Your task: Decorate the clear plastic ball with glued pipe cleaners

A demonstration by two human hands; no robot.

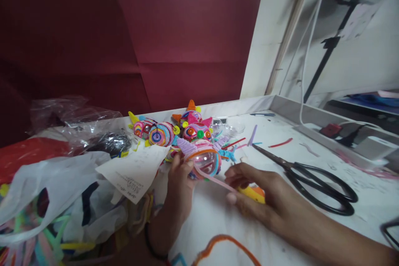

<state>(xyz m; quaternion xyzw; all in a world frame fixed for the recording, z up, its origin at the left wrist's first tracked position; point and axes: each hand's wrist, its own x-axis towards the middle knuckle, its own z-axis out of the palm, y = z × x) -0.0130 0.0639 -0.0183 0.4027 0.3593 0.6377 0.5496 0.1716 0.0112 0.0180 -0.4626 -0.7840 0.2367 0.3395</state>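
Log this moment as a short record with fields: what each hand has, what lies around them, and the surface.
left hand: steadies a clear ball partly wrapped in coloured pipe cleaners
right hand: pinches a pink pipe cleaner that runs to the ball, with a yellow-orange tool under the fingers
behind the ball: a cluster of finished wrapped balls
right of the hands: black scissors, lying flat
left: plastic bags with pipe cleaners inside
near edge: orange pipe cleaner
surface: white table
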